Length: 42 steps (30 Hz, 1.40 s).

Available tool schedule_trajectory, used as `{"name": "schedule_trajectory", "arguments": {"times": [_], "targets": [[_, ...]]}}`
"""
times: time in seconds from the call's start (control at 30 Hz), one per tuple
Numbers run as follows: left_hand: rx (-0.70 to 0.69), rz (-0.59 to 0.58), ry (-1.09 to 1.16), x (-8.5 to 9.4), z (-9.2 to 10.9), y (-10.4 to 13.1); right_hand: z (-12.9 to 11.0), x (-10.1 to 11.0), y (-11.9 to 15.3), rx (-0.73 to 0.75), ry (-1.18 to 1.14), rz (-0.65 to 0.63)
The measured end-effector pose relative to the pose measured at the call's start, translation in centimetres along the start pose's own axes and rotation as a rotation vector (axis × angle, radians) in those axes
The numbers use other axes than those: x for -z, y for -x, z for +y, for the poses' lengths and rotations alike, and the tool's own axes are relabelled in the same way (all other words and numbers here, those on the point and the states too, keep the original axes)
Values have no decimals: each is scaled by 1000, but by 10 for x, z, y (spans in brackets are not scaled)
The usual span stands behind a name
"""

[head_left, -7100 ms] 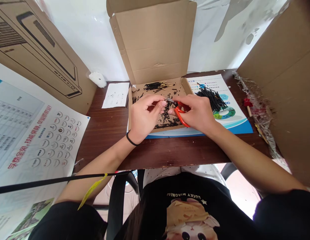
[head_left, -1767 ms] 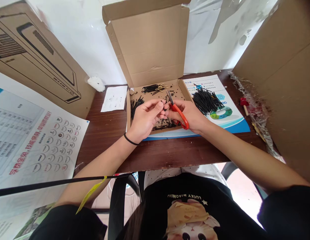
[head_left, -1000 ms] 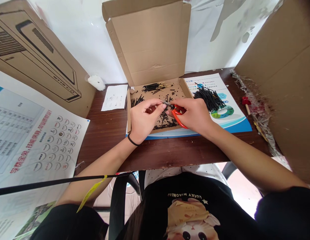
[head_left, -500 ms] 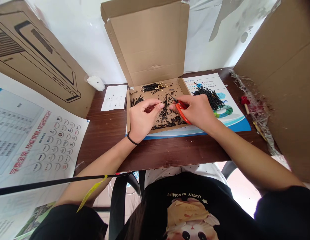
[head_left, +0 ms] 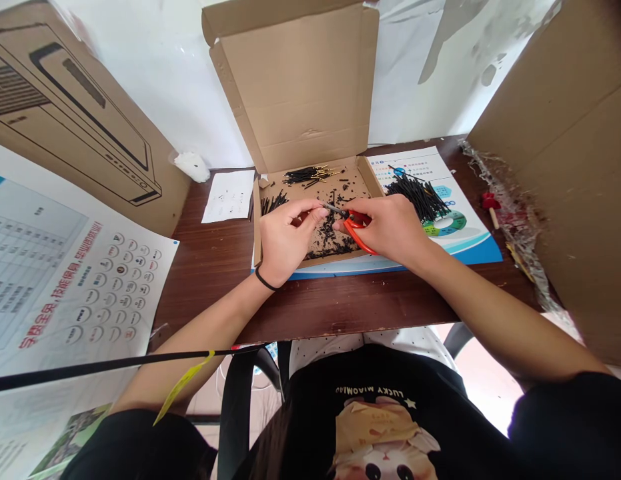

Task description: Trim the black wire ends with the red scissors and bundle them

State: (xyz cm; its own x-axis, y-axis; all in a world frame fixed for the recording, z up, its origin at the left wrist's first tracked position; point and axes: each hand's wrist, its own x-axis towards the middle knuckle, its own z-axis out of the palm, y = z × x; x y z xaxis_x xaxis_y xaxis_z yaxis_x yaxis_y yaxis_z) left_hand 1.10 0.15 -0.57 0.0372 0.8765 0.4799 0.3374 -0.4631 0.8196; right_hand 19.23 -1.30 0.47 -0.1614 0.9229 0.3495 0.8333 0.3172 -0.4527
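Observation:
My left hand (head_left: 286, 235) is closed in a pinch over the left side of an open cardboard box (head_left: 257, 247); what it pinches is mostly hidden by the fingers. My right hand (head_left: 393, 227) grips orange-handled scissors (head_left: 359, 235), whose blades reach left to the left fingertips. Under both hands, short black scraps (head_left: 335, 247) litter the box floor. A pile of black pieces with gold-coloured tips (head_left: 310, 175) lies at the back of the box. More black sticks (head_left: 273, 202) rest at its left side.
Right of the box, a heap of black sticks (head_left: 420, 197) lies on a printed sheet (head_left: 477, 250). A small white paper (head_left: 229, 197) is on the left of the brown table (head_left: 205, 280). Crumpled plastic (head_left: 523, 220) and a red-headed item (head_left: 489, 201) lie far right, beside a cardboard wall (head_left: 560, 133).
My right hand has moved slightly left and turned the scissors, bringing the blades down from pointing up and away to the left fingertips. My left hand has hardly moved.

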Motion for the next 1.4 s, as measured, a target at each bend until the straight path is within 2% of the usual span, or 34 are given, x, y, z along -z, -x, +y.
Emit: {"name": "schedule_trajectory", "arguments": {"times": [0.23, 0.43, 0.63, 1.17, 1.4], "targets": [[28, 9, 5, -1, -1, 0, 4, -1, -2, -49, 8, -39], [55, 8, 3, -1, -1, 0, 2, 0, -3, -88, -92, -29], [-19, -27, -44, 0, -6, 0, 0, 0, 0, -62, -137, -7], [-114, -25, -107, 0, -10, -1, 2, -3, -1, -3, -14, -20], [-60, -42, -83, 0, -7, 1, 4, -4, -3, -59, -67, -44]]}}
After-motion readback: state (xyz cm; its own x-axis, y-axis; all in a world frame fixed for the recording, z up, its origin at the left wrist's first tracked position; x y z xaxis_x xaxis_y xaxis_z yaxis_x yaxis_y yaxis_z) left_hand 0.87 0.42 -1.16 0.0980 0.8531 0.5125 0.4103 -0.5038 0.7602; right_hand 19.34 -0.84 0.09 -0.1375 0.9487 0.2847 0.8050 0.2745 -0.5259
